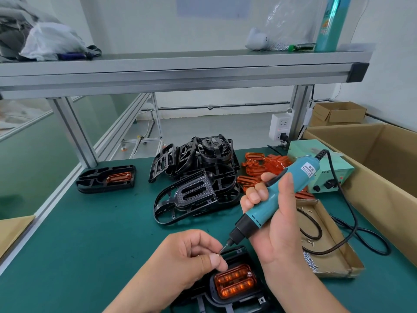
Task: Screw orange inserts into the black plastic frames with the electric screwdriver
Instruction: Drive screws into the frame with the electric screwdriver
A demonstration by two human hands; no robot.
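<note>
**Screw at the bit tip, over the frame**

Right hand [279, 233] is wrapped round the driver [277, 195]. The barrel is tilted and the bit points down-left, its tip just above the far edge of the frame [261, 299]. Left hand [191, 260] is over the frame's left side, pinching a screw [217, 254] between thumb and forefinger right at the bit tip. Can't tell if screw and bit touch.

The frame lies flat on the bench [90, 233], nearest the camera. An insert [234, 281] is seated in its pocket, with a screw head showing at the insert's far-right corner.

Relative to the frame:
- Behind it: frame pile [196, 177], loose and tangled.
- Behind and right: heap of spare inserts [266, 166], touching the pile. Green power box [325, 175] sits just past the heap.
- Right: low cardboard tray [327, 251] holding loose screws [310, 262]. The driver cable [352, 222] loops across it back to the box.
- Far right: big open carton [372, 159].
- Far behind and left: done frame [106, 178] with an insert fitted, well apart from the pile.
</note>
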